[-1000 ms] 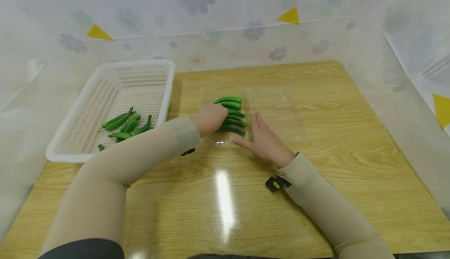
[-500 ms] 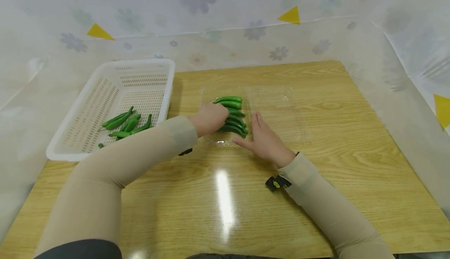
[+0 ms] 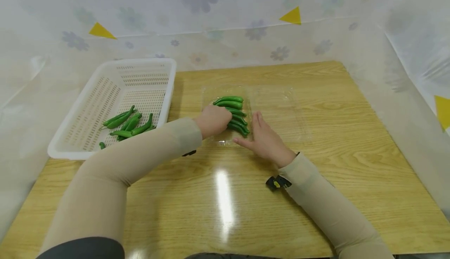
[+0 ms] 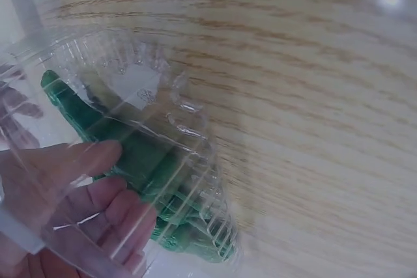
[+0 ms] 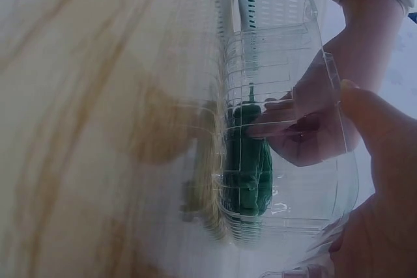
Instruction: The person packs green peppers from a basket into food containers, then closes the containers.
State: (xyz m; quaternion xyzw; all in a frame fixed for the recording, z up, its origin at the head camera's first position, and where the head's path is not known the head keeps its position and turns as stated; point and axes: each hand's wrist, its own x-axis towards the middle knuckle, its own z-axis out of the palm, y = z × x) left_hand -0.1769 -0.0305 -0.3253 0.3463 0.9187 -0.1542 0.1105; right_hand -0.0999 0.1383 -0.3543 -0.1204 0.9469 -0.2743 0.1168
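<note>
Several green chili peppers [image 3: 232, 104] lie in a row in the base of a clear plastic clamshell box [image 3: 225, 143]. My left hand [image 3: 215, 120] reaches in over their left ends. In the left wrist view, its thumb and curled fingers are at a dark green chili pepper [image 4: 71, 109] beside the box's ribbed wall; the head view hides these fingertips. My right hand [image 3: 265, 140] rests at the front right of the base, fingers straight and thumb spread. The right wrist view shows that thumb [image 5: 368, 112] at the clear rim.
A white slotted basket [image 3: 168, 99] with several loose chili peppers [image 3: 130, 124] stands on the left, partly behind my left forearm. The box's clear lid [image 3: 277, 114] lies folded out to the right on the wooden table [image 3: 334, 165]. A flower-patterned sheet [image 3: 228, 44] borders the back.
The front chili peppers' right ends have shifted right and slightly toward me, and another tip shows there. My left hand has moved slightly right; my right hand stays in place.
</note>
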